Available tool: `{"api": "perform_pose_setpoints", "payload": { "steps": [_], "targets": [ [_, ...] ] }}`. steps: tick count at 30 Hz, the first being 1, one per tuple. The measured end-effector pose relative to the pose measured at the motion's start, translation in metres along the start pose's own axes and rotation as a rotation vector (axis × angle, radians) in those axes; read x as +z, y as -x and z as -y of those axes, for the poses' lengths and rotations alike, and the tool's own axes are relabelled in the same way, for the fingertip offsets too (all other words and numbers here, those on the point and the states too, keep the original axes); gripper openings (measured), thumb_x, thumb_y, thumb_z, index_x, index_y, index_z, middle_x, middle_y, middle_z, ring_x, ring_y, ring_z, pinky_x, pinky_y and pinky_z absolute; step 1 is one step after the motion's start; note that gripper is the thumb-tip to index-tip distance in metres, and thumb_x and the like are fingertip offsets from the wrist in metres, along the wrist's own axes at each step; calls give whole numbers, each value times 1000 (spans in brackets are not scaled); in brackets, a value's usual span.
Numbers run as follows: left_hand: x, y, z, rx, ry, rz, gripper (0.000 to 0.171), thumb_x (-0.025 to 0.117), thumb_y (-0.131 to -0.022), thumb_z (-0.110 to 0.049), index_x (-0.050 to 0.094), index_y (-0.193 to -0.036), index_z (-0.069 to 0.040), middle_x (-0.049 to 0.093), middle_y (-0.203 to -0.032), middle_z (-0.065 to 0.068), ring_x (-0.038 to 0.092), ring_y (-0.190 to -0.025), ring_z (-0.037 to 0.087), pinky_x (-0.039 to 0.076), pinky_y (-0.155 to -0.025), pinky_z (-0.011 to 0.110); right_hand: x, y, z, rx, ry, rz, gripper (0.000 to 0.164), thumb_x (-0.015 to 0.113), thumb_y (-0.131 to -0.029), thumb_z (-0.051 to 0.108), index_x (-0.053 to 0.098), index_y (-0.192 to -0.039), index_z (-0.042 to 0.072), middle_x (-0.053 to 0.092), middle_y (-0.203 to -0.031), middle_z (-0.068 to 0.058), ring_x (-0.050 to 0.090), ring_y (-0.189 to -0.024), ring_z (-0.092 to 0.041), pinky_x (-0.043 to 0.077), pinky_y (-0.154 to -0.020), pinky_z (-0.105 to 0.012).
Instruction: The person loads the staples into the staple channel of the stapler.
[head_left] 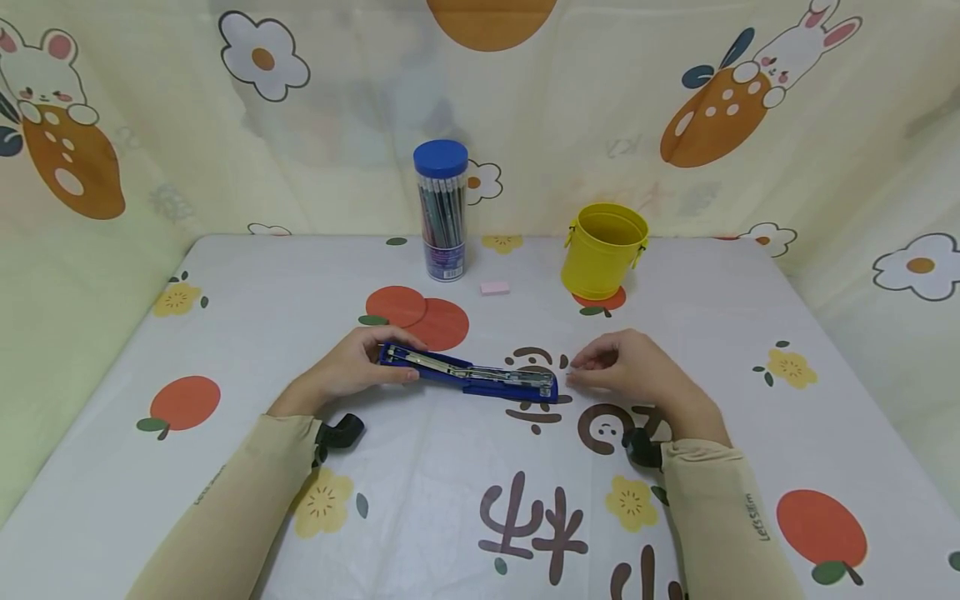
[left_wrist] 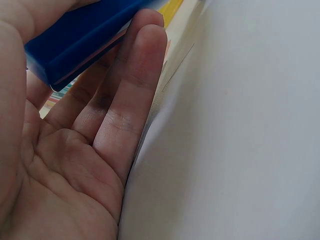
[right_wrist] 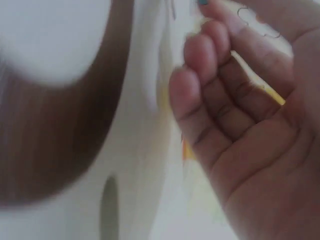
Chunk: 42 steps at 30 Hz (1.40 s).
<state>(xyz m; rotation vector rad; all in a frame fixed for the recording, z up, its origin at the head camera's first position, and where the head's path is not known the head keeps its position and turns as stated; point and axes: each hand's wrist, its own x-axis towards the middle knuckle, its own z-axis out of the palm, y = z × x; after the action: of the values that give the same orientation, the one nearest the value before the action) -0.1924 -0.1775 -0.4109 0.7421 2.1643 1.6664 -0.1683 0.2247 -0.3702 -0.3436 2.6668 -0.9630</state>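
Note:
A blue stapler (head_left: 472, 372), swung wide open with its metal inside showing, is held above the table by its left end. My left hand (head_left: 363, 358) grips that end between thumb and fingers. In the left wrist view, the blue end of the stapler (left_wrist: 75, 40) lies between thumb and fingers. Just past the stapler's right end, my right hand (head_left: 626, 362) has thumb and forefinger brought together at a tiny pale piece (head_left: 568, 375), too small to identify. Its other fingers (right_wrist: 185, 92) are curled in. The right wrist view cuts off the pinch at its top edge.
A clear jar of pencils (head_left: 442, 208) with a blue lid stands at the back. Right of it lie a small pink block (head_left: 495, 288) and a yellow bucket (head_left: 603, 250). A patterned cloth (head_left: 420, 517) covers the table, with a curtain (head_left: 360, 125) behind.

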Motion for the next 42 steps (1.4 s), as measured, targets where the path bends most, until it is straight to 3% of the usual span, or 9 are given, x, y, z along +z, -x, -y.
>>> {"api": "perform_pose_setpoints", "payload": {
  "steps": [4,9,42],
  "targets": [
    [-1,0,1,8,-20,-5,37,80,-84,-2,68,-119,-4,68,-117,10,63,-100,27,53,-83,30,5,-3,12,-101,-65,-9,21,82,-86,25,78,-99,10,70,-84,1,59,-79,-21,52,-76,-32],
    [-2,0,3,20,-48,-12,36,81,-85,-5,69,-119,-5,69,-116,7,60,-105,26,50,-86,30,15,-6,26,-164,-119,15,16,83,-85,20,78,-96,9,68,-83,-1,59,-77,-22,52,-70,-28],
    [-1,0,2,13,-5,2,38,81,-84,-3,68,-120,-4,68,-115,11,66,-93,26,54,-78,30,19,-7,31,-205,-96,52,12,82,-86,17,78,-95,11,66,-84,1,59,-79,-21,54,-73,-29]
  ]
}}
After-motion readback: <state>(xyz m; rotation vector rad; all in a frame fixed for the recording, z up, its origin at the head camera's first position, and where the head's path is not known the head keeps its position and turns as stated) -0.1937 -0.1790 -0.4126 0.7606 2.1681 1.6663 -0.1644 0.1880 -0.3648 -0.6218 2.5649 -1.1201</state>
